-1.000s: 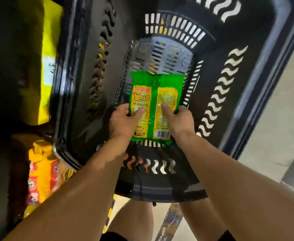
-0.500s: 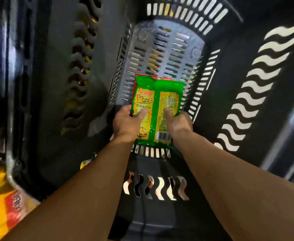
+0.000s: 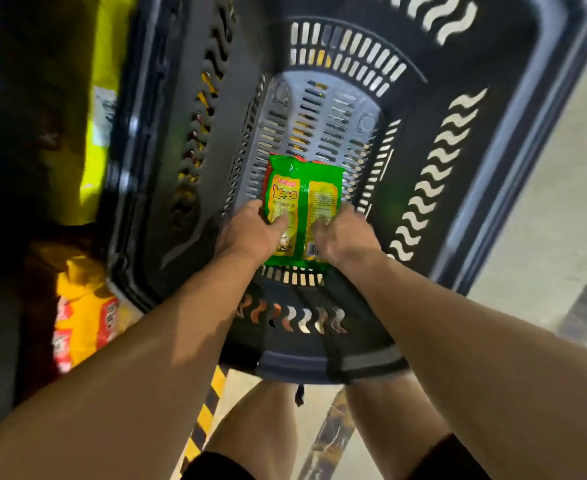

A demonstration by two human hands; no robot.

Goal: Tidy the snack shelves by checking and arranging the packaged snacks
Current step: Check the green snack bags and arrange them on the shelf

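Note:
A green and yellow snack packet [image 3: 302, 199] lies low inside a dark blue slotted shopping basket [image 3: 458, 140], near its floor. A red edge of another packet shows behind its top. My left hand [image 3: 247, 233] grips the packet's left side with the thumb across its front. My right hand [image 3: 345, 233] grips its right side, thumb also on the front. Both forearms reach down over the basket's near rim. The frame is blurred by motion.
To the left of the basket stand shelves with yellow and red snack bags [image 3: 84, 317] and a bright yellow pack [image 3: 101, 109] higher up. Pale floor [image 3: 545, 220] lies to the right. My legs and a yellow-black floor stripe [image 3: 205, 410] show below the basket.
The view has pulled back from the basket since half a second ago, so shelves and floor show again. Both hands keep their hold on the green packet inside the basket.

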